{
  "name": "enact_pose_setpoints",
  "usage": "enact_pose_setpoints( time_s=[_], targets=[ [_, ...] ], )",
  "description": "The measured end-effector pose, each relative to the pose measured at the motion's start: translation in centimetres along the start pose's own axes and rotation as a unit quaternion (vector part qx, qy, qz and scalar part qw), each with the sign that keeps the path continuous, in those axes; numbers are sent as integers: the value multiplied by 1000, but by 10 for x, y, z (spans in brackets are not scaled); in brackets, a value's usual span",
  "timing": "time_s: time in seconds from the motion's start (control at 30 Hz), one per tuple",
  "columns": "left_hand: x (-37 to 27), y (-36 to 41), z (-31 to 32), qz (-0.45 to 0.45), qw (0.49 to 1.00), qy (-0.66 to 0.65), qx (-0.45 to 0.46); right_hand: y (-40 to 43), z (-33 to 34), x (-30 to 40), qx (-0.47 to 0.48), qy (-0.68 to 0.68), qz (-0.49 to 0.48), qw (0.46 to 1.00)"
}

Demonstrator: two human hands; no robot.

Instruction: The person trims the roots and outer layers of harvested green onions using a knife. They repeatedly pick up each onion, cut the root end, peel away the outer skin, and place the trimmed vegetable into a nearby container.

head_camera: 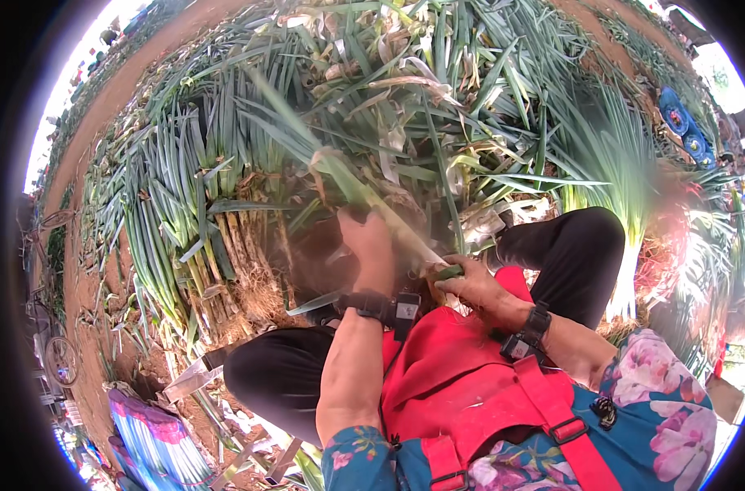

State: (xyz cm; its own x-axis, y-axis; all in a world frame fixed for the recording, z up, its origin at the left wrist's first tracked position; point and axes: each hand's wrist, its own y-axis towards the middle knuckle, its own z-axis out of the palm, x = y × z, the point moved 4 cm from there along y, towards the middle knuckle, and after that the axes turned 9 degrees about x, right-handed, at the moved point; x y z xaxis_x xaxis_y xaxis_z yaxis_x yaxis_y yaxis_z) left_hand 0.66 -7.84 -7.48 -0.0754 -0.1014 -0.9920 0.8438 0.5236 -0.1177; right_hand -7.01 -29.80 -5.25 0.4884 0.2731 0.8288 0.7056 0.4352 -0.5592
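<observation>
A long green onion stalk (403, 236) slants across my lap from the upper left, its pale root end towards me. My right hand (471, 283) is closed around that root end, with a bit of green leaf by the fingers. My left hand (369, 239) is at the stalk's middle, partly blurred; whether its fingers grip the stalk does not show clearly. Beyond both hands lies a large heap of loose green onion leaves (372, 92). Stalks with brown roots (250, 270) stand in rows to the left of my left hand.
Trimmed onions with white stems (627, 276) lie beside my knee on the right. Bundled onions with purple wrapping (157, 436) are at the lower left, near a wooden stool-like frame (194, 380). Blue rolls (685, 126) lie at the upper right. A bicycle wheel (61, 361) shows far left.
</observation>
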Motion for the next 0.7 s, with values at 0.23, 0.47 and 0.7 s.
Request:
enact_pose_setpoints(
  time_s=[0.23,0.47,0.7],
  targets=[
    [-103,-24,9,90,983,-132,89,45,-1,-15,80,71,77,991],
    [-83,12,-87,-22,987,-125,-97,44,7,28,65,200,-111,971],
    [62,23,-117,-133,984,-17,-116,10,1,68,106,125,-107,981]
  ],
)
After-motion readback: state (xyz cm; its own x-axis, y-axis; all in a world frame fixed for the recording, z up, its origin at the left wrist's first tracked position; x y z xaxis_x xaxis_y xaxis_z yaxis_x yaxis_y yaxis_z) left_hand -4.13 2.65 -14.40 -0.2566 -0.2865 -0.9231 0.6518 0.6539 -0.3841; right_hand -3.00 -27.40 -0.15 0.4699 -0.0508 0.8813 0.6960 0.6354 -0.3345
